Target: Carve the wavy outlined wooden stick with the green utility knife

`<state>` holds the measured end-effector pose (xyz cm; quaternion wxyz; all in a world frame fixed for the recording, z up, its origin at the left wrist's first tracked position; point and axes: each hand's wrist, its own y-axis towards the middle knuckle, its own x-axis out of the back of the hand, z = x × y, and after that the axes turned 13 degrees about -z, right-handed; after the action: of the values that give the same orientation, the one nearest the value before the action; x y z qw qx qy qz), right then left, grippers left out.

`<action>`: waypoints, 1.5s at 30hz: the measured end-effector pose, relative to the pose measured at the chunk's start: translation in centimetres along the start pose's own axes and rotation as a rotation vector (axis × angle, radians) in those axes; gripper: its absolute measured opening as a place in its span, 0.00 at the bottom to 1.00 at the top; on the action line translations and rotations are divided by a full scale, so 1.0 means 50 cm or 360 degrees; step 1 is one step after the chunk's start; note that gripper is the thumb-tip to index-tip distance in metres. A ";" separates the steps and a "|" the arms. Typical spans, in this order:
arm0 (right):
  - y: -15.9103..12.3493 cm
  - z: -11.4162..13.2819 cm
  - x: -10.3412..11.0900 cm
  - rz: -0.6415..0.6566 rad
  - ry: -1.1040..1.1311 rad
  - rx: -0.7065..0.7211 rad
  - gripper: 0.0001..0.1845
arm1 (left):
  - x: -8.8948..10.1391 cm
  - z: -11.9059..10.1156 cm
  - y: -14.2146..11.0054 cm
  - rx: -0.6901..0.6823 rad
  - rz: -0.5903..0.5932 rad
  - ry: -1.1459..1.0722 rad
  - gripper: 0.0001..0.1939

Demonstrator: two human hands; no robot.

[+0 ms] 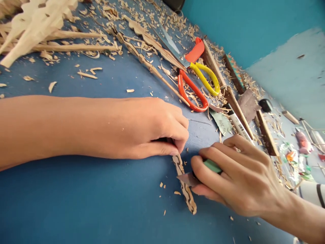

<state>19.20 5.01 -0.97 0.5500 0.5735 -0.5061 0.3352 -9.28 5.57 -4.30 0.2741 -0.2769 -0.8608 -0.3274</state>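
- The left hand (142, 127) reaches in from nine o'clock and lies low on the blue counter (76, 196); its fingers (177, 135) are pressed together, pinching the upper end of a thin wavy wooden strip (186, 191) against the surface.
- The strip runs from under those fingertips toward five o'clock, lying flat near the middle of the counter, its scalloped edges and darker markings showing along the free end.
- The right hand (238, 176) comes in from four o'clock, fingers curled tight round a green-handled knife (200, 169); the grey blade touches the strip's side about halfway along.
- By its look the strip is very light, thin and stiff but brittle: the narrow waists between scallops seem likely to snap if bent or levered.
- The safest hold appears to be flat pressure from above close to the cut, not a pinch on the loose tip, which could flick or split.
- The smooth counter probably lets so light a piece slide, so firm downward pressure matters.
- At twelve to one o'clock lie red-and-yellow scissors (196, 83), a marker pen (237, 123) and dark wooden slats (266, 134), amid wood shavings (142, 20).
- At eleven o'clock rest pale carved wooden pieces (35, 23).
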 end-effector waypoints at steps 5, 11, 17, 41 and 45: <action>0.004 0.005 -0.009 0.0026 0.0003 -0.0075 0.23 | -0.001 0.001 -0.002 0.0012 -0.0010 -0.0002 0.09; 0.001 0.007 -0.015 0.0008 -0.0030 -0.0103 0.22 | -0.007 0.002 -0.002 0.0008 -0.0034 0.0040 0.10; 0.000 0.000 -0.012 0.0046 0.0075 -0.0074 0.19 | -0.004 -0.002 -0.003 0.0024 -0.0030 0.0088 0.09; 0.004 0.045 -0.014 0.0258 -0.0006 -0.0469 0.22 | -0.010 0.007 0.003 -0.0099 -0.0151 0.0145 0.09; 0.007 0.042 -0.009 0.0293 0.0006 -0.0483 0.23 | -0.008 0.008 -0.001 -0.0117 -0.0138 0.0146 0.08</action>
<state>18.40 3.11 -1.66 0.5982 0.4344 -0.6004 0.3049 -9.15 5.70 -4.83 0.2885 -0.2341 -0.8458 -0.3828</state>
